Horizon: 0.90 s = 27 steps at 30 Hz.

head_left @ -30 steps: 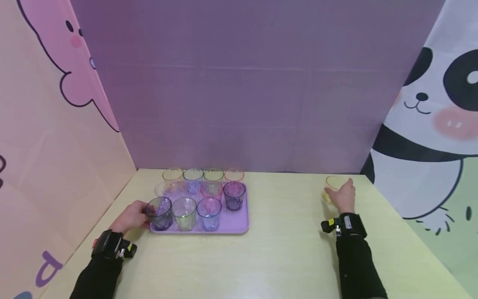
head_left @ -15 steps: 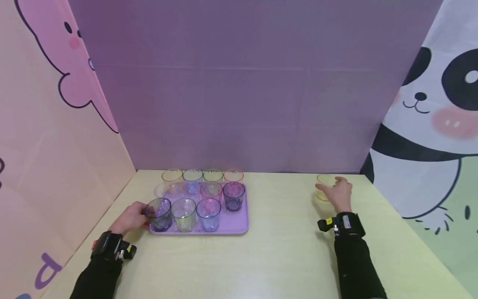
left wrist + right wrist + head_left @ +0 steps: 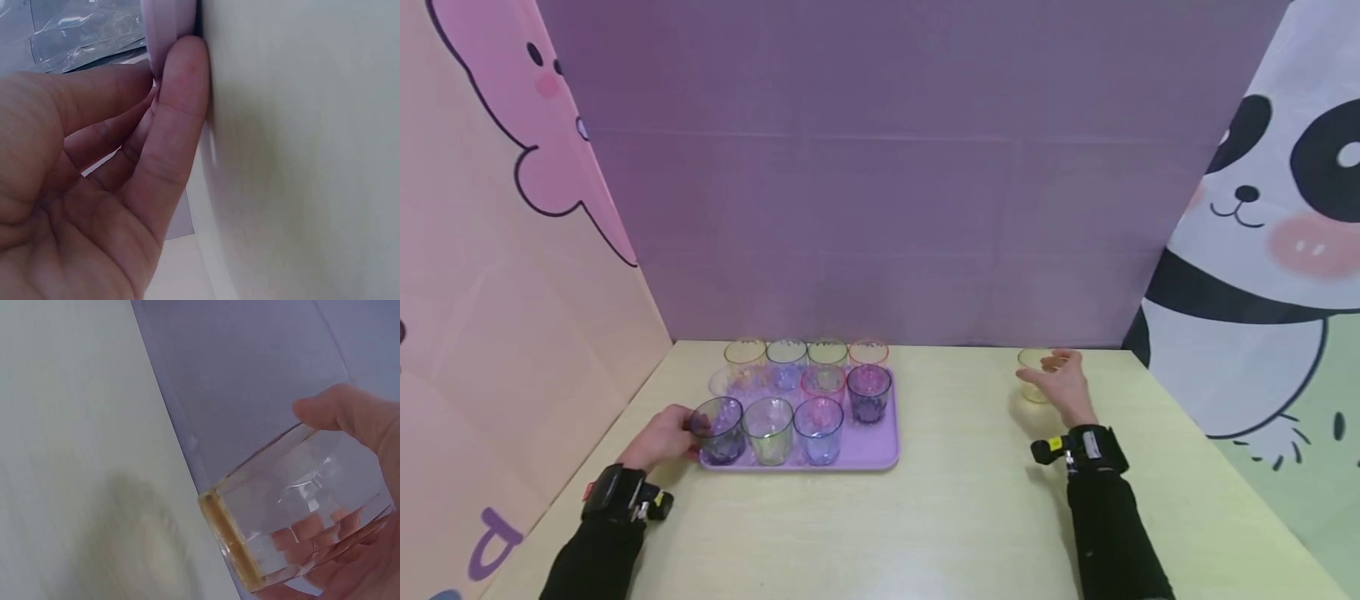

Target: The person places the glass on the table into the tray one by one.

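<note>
At the far right of the table, my right hand grips a clear glass tumbler with a yellow tint. The right wrist view has the tumbler between thumb and fingers, its thick amber base held over the table with a shadow beneath. On the left, a purple tray carries several coloured tumblers. My left hand pinches the tray's left edge, beside a dark grey tumbler. In the left wrist view the tray rim sits between the thumb and a finger tucked under it.
Tumblers stand in rows on the tray, among them a green one, a blue one and a dark purple one. A purple backdrop rises behind the pale table; printed panels flank both sides.
My right hand has moved left with the yellow-tinted tumbler, along the back of the table. The left hand and the tray have stayed in place.
</note>
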Each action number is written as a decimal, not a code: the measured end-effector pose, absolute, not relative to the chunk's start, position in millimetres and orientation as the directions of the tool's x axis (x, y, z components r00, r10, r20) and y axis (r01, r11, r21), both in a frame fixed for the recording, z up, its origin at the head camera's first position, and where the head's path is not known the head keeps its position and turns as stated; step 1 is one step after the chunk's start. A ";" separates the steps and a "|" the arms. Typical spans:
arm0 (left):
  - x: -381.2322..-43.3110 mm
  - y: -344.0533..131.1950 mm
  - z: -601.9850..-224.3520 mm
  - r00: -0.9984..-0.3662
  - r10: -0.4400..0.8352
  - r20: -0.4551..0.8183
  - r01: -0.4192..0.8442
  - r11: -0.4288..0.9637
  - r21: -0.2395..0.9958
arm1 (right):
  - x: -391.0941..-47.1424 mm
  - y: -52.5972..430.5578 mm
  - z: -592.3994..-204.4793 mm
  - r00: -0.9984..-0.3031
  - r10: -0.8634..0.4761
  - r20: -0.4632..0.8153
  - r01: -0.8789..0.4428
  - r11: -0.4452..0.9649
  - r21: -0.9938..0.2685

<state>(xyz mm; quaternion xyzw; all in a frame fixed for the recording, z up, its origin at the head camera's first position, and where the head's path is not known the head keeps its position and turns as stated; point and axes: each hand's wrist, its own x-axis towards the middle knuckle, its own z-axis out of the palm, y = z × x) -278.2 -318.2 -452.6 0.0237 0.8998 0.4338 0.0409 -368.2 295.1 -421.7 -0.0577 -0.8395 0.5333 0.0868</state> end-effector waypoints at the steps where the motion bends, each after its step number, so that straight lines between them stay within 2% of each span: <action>1: -278.2 -318.4 -452.6 -0.996 0.073 -0.056 0.002 0.624 0.782 | -368.3 293.6 -421.6 -0.981 0.172 0.086 -0.004 0.429 -0.903; 7: -277.7 -318.9 -451.1 -0.996 0.073 -0.061 -0.002 0.627 0.779 | -368.6 280.6 -416.9 -0.984 0.115 0.135 -0.071 0.440 -0.895; 15: -278.7 -318.9 -449.6 -0.995 0.081 -0.056 0.007 0.629 0.778 | -370.3 255.9 -411.5 -0.980 0.081 0.184 -0.146 0.346 -0.927; 22: -279.2 -319.2 -451.6 -0.995 0.077 -0.064 -0.002 0.624 0.781 | -364.6 232.9 -407.6 -0.982 -0.112 0.151 -0.173 0.220 -0.960; 27: -279.0 -318.5 -452.9 -0.995 0.082 -0.062 0.002 0.618 0.786 | -357.4 214.4 -407.8 -0.965 -0.223 0.138 -0.185 0.205 -0.961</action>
